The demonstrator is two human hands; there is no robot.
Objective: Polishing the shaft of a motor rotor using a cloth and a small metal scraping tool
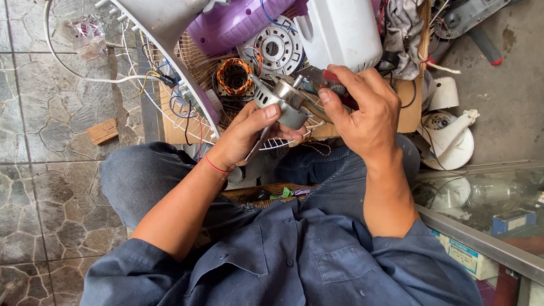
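Fan-motor strip-down, mid-step: left hand [249,132] fingers closed round metal motor part [281,100], held above the lap near the wire fan guard [175,83]; right hand [363,108] fingers clamped on red-handled pliers [324,79] at it; next likely needs steady twisting grip.

Shiny bare-metal motor part [285,99], glossy white plastic housing [340,28], bright copper-wire coil [235,76], rough wooden block [102,131].
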